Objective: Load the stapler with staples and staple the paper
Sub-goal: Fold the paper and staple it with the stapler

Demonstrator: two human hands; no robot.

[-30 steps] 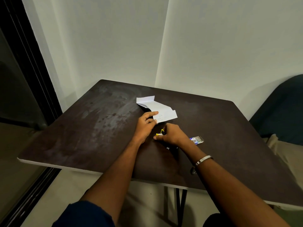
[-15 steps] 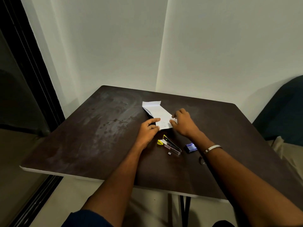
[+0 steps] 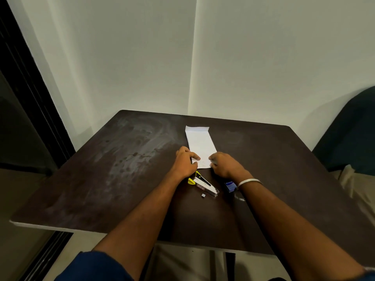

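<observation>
On the surface [image 3: 85,185], both hands press the paper's [image 3: 199,144] near end: left hand [image 3: 185,162] and right hand [image 3: 225,165], fingers flat, gripping nothing. The stapler [image 3: 204,184] lies open just behind them; a wrist could likely knock it, spilling staples.

The table [image 3: 101,179] lies bare to the left; near the middle the stapler [image 3: 204,184], a blue box [image 3: 230,185] and the paper [image 3: 199,142] crowd together.
</observation>
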